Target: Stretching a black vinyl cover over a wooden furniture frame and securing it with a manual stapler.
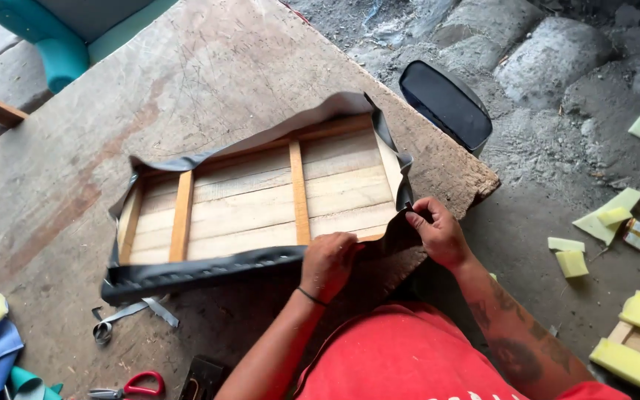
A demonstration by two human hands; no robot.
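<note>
because the wooden frame (261, 196) lies face down on the worn desk (209, 67), its slats show and the dark grey covering (187, 272) folds up over the edges. the person's left hand (329, 263) presses the flap against the near rail, fingers curled together on it. the right hand (438, 233) pinches the covering at the near right corner and pulls it taut, which keeps the fold snug. red-handled scissors (138, 385) lie at the near edge, well apart, and trimmed grey scraps (131, 315) sit near the frame.

Soft, even daylight, faint shadows, no glare; sharp centre, slight wide-angle stretch toward the edges.
</note>
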